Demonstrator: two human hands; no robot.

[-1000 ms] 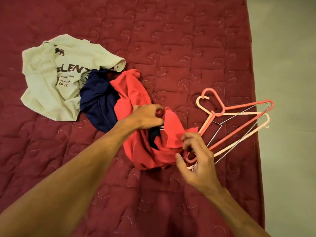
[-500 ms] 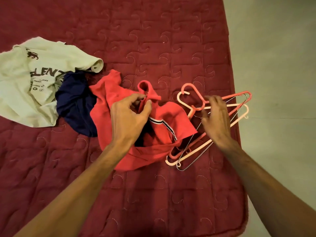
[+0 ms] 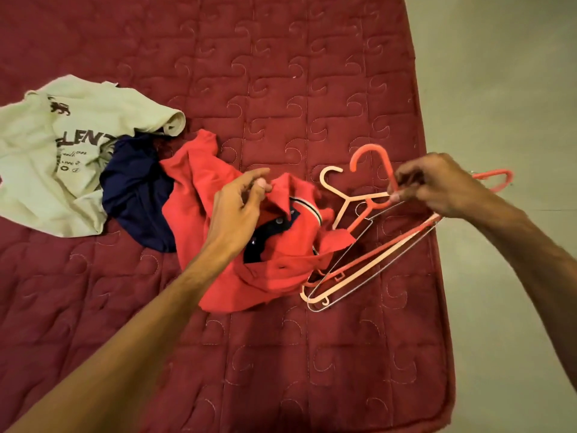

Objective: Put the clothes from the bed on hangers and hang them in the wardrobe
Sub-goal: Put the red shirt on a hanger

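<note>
**Both hands pinching: one on the collar, one on a hanger**

The person's left hand [image 3: 237, 210] has its thumb and fingertips closed on the collar edge of the red polo shirt [image 3: 274, 276], with the other fingers loosely curled. The right hand [image 3: 437, 185] pinches the neck of the coral hanger [image 3: 370, 151] just under its hook, fingers bunched tight, and the hook sticks up toward 11 o'clock from that hand.

Stuff that's hard to see:
- The coral hanger's far shoulder runs behind the right hand, so only its tip pokes out at 3 o'clock.
- The pale pink hanger [image 3: 343, 196] and wire hanger [image 3: 363, 229] are stacked with it, and their near ends slip under the polo's hem.
- Can't tell if the coral one is off the pile or touching it.
- The navy garment [image 3: 137, 189], at 9 o'clock from the polo, is mostly buried, so no idea what kind of garment it is.
- The cream T-shirt [image 3: 40, 157] runs off the frame edge at 9 o'clock and its print is folded, only partly readable.

Everything sits on the maroon quilted bed [image 3: 281, 73], with the hangers at 3 o'clock of the polo, near the edge. Pale floor [image 3: 499, 89] lies beyond.
</note>
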